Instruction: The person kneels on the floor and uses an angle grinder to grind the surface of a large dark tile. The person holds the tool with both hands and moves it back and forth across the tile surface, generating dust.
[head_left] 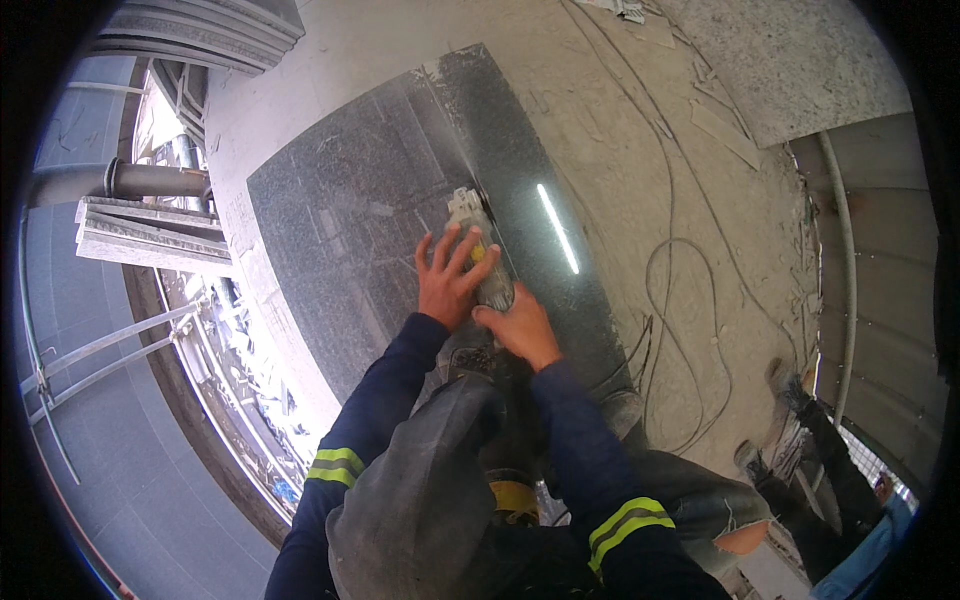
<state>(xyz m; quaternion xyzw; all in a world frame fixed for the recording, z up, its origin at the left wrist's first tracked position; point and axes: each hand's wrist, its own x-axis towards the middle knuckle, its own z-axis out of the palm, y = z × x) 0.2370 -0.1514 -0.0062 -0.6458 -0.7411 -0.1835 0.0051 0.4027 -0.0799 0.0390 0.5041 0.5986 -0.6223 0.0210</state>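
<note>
A dusty angle grinder (467,207) rests on a dark polished stone slab (340,210), its disc edge along the right side of the tool head. My left hand (447,277) lies over the grinder's body with fingers bent and somewhat apart, gripping it from the left. Around the rear of the body my right hand (522,328) is closed, with the thumb across the tool. A pale dusty line runs from the grinder head toward the slab's far edge. Dust hides much of the disc.
Cables (680,250) loop over the dusty floor at right. A person's legs (810,470) are at lower right. Stacked slabs (200,35) stand at far left, with pale stone strips (150,235) and metal rails (110,350) nearer. A speckled slab (790,65) lies at far right.
</note>
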